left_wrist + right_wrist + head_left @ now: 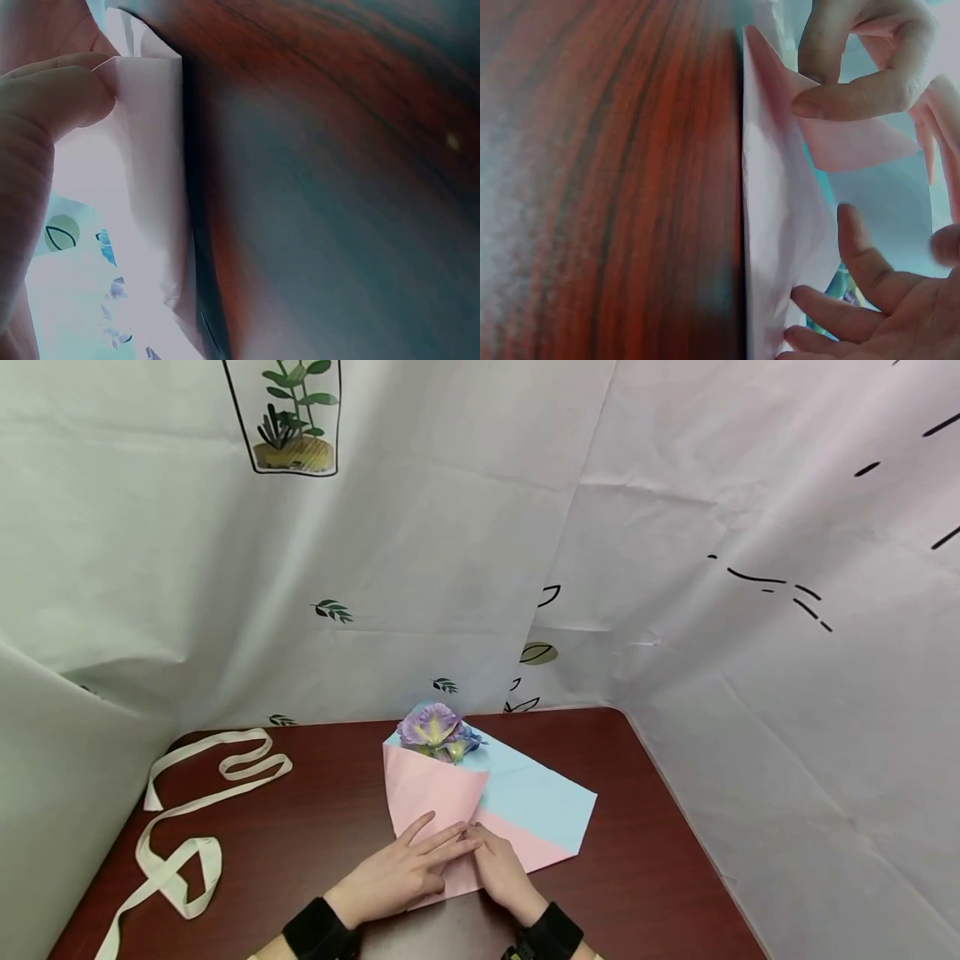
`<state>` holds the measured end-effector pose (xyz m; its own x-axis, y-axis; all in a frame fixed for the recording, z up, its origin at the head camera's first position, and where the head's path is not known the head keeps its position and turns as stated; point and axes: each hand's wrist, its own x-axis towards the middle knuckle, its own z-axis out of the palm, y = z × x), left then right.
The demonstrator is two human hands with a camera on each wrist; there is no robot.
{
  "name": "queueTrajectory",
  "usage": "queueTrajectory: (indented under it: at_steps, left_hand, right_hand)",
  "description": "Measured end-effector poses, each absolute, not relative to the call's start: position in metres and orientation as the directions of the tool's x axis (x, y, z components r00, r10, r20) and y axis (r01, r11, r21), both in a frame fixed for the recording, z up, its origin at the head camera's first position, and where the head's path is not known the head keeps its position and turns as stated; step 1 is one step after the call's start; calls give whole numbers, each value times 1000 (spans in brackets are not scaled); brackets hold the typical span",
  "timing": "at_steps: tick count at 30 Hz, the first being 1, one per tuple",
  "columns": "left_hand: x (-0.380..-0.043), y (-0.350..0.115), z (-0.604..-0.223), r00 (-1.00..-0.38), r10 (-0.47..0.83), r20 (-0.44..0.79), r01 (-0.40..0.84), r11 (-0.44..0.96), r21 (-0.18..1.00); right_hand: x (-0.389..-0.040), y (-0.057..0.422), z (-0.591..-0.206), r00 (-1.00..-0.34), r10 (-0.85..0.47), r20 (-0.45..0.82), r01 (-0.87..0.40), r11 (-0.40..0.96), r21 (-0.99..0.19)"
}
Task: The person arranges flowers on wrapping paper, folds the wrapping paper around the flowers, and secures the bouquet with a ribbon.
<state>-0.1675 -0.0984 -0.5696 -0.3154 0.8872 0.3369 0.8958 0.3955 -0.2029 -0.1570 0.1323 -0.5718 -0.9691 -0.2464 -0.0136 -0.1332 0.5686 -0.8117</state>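
A sheet of wrapping paper (536, 793), light blue on one face and pink on the other, lies on the table. Its left side is folded over as a pink flap (431, 785) around a bunch of purple and blue flowers (435, 727); their stems are hidden. My left hand (408, 868) rests on the pink flap, fingers straight and spread. Close beside it, my right hand (504, 870) pinches the paper's pink edge between thumb and finger, as the right wrist view shows. In the left wrist view, the left thumb (67, 97) lies against the paper's fold.
On the left of the dark red wooden table (322, 793) a long cream ribbon (247, 785) lies in loose loops. White cloth (450, 527) printed with plants hangs behind the table and along its sides. Both wrists wear black bands (321, 927).
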Motion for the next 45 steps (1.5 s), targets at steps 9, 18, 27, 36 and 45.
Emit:
queueTrajectory:
  at_steps: [9,18,27,36,45]
  left_hand:
    - [-170,-96,-575,-335,878,343,896,409,-174]
    - [-176,-92,-582,-327,863,384,900,408,-150]
    - [-174,-94,-584,-364,829,424,903,426,-58]
    - [-154,-92,-588,-484,782,392,868,487,101]
    - [-147,-80,-599,-648,647,402,753,625,208]
  right_hand:
    - [-160,132,-574,-963,-257,-81,-71,532,-843]
    - [-159,123,-577,-962,-268,-56,-108,559,-822]
    - [-157,123,-579,-963,-265,-56,-102,548,-830]
    - [-157,132,-578,-971,-213,-109,-12,499,-867]
    - [-159,135,-577,-975,-193,-106,-18,550,-835]
